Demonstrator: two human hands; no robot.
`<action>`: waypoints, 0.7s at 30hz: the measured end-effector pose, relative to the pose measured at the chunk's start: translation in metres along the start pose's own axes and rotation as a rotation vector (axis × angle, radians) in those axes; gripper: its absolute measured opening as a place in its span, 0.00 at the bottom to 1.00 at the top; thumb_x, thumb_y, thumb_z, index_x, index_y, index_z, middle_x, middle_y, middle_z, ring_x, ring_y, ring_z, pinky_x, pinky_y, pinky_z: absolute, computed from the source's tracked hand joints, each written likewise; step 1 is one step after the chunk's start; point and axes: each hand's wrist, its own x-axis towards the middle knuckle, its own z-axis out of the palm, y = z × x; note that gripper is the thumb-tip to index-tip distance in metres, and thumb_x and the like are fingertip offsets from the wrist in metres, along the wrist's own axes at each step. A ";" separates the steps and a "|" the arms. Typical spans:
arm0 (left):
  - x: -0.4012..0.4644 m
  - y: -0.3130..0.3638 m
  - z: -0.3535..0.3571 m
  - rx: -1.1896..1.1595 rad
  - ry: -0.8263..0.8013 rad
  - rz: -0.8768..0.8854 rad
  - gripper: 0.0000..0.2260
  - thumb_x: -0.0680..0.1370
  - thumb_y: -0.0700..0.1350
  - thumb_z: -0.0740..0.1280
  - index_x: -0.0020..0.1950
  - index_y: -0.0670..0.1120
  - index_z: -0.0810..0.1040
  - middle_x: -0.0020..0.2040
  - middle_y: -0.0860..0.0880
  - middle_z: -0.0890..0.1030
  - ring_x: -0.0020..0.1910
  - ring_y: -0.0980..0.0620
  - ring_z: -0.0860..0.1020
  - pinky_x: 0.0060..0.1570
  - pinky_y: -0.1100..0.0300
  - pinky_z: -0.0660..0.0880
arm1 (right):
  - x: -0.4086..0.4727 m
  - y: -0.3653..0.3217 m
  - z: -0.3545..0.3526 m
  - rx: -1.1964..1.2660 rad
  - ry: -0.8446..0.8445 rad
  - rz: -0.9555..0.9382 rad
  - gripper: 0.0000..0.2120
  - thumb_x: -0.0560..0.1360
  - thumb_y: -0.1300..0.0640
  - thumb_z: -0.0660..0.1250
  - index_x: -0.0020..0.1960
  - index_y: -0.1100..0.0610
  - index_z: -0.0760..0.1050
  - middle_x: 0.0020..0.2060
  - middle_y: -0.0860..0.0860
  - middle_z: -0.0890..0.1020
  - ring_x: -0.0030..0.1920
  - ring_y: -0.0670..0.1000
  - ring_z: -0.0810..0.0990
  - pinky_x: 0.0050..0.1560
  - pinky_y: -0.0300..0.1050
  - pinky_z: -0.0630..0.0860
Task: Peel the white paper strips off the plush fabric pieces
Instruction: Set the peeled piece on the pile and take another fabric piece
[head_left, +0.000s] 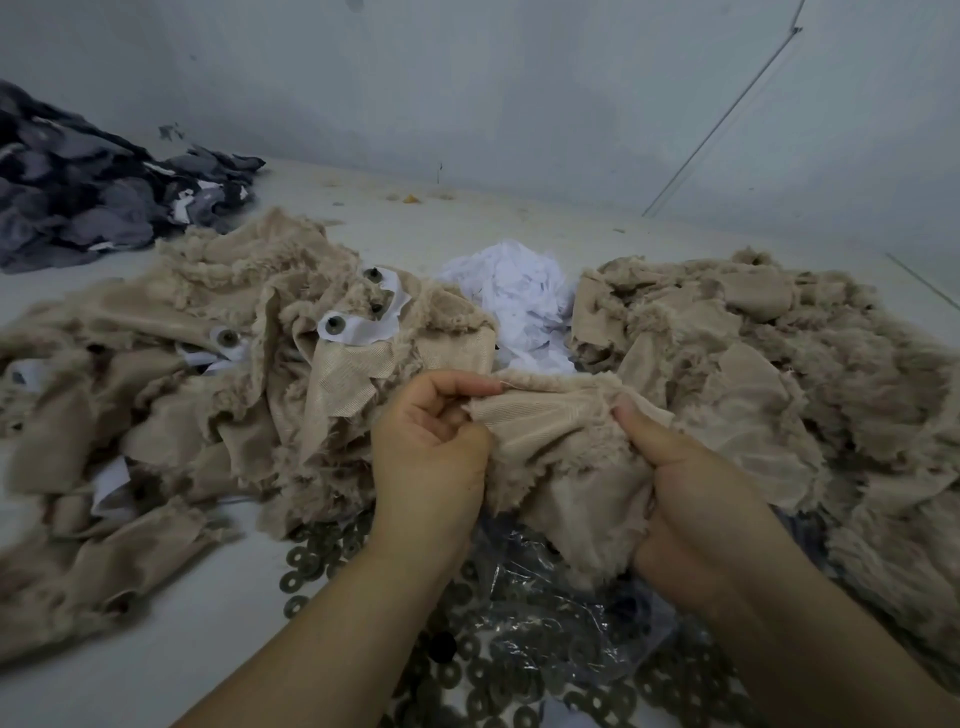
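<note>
A beige plush fabric piece (550, 457) is held between both hands at the centre, its ribbed backing facing up. My left hand (431, 447) pinches its left edge with curled fingers. My right hand (685, 499) grips its right side, thumb pressed on the backing. No white strip shows on this piece. To the left lies a heap of beige plush pieces (208, 374), some still carrying white paper strips (363, 327) with grey round discs. Another beige pile (769, 353) lies to the right.
A crumpled heap of loose white paper (519, 296) sits behind the hands. Several grey metal washers (322, 561) and a clear plastic bag (561, 623) lie in front. Dark grey fabric (93, 192) is piled far left. A pale wall closes the back.
</note>
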 end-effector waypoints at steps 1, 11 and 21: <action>0.000 -0.001 -0.001 0.023 0.020 -0.001 0.20 0.68 0.20 0.58 0.44 0.42 0.80 0.40 0.48 0.85 0.36 0.55 0.81 0.34 0.67 0.77 | -0.001 0.000 0.001 0.000 -0.008 0.007 0.17 0.80 0.54 0.64 0.64 0.63 0.78 0.55 0.61 0.85 0.56 0.61 0.84 0.62 0.59 0.76; -0.008 0.001 -0.002 0.696 -0.169 0.485 0.14 0.71 0.58 0.70 0.47 0.48 0.81 0.48 0.53 0.74 0.52 0.50 0.72 0.51 0.66 0.69 | -0.005 0.005 0.004 -0.073 -0.100 -0.062 0.24 0.76 0.52 0.66 0.62 0.71 0.76 0.55 0.68 0.82 0.56 0.65 0.83 0.60 0.61 0.78; -0.005 -0.002 -0.003 0.681 -0.191 0.337 0.12 0.74 0.53 0.61 0.41 0.49 0.80 0.44 0.55 0.77 0.50 0.53 0.71 0.51 0.66 0.66 | -0.003 0.014 0.003 -0.070 -0.182 -0.146 0.16 0.81 0.57 0.60 0.62 0.64 0.78 0.57 0.60 0.84 0.59 0.58 0.83 0.65 0.56 0.75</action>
